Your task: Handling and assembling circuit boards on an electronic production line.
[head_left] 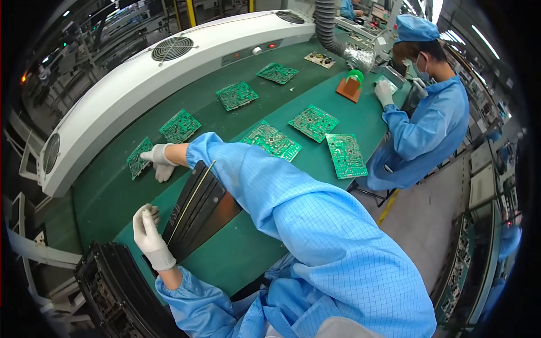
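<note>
My right hand (158, 160), in a white glove, reaches far across to the left and grips the edge of a green circuit board (137, 159) lying on the dark green conveyor belt (112, 191). My left hand (149, 234), also gloved, holds the near end of a black ribbed rack (197, 208) that lies tilted on the green worktable (236, 253). A thin pale rod (191, 200) runs along the top of the rack. Both of my sleeves are light blue.
Several more green circuit boards (236, 96) lie along the belt and the table. A long white fan housing (141, 84) borders the belt's far side. A black crate (112, 293) sits at lower left. A co-worker in blue (428, 129) works at the right by a grey hose (327, 28).
</note>
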The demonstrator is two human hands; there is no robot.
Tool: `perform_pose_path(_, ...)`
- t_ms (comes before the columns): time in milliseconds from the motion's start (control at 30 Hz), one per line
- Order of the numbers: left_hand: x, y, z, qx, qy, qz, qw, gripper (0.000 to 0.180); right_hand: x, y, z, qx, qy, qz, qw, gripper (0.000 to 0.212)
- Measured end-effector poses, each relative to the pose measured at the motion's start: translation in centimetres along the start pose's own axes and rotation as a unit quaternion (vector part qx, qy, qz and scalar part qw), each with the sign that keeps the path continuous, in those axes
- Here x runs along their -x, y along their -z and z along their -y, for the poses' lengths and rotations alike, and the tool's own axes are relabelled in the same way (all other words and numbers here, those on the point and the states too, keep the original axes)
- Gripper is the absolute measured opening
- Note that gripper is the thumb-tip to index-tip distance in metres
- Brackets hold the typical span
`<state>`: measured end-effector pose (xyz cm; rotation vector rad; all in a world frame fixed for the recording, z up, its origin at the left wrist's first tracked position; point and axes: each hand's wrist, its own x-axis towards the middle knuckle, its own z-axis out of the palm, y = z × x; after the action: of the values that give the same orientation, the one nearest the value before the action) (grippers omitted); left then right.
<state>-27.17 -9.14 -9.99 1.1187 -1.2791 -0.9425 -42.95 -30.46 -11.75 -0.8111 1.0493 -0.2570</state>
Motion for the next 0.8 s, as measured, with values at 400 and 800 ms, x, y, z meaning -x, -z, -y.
perform_pose_path(400,1.1,-1.7,-1.0,-0.092,-0.087,0.22,0.967,0.034,8.2,-1.0,2.2,0.413,0.232,-0.072,0.878,0.05)
perform_pose_path(800,1.1,-1.0,0.2,-0.117,-0.064,0.236,0.962,0.038,21.2,0.1,-7.1,0.015,0.437,-0.181,0.881,0.039)
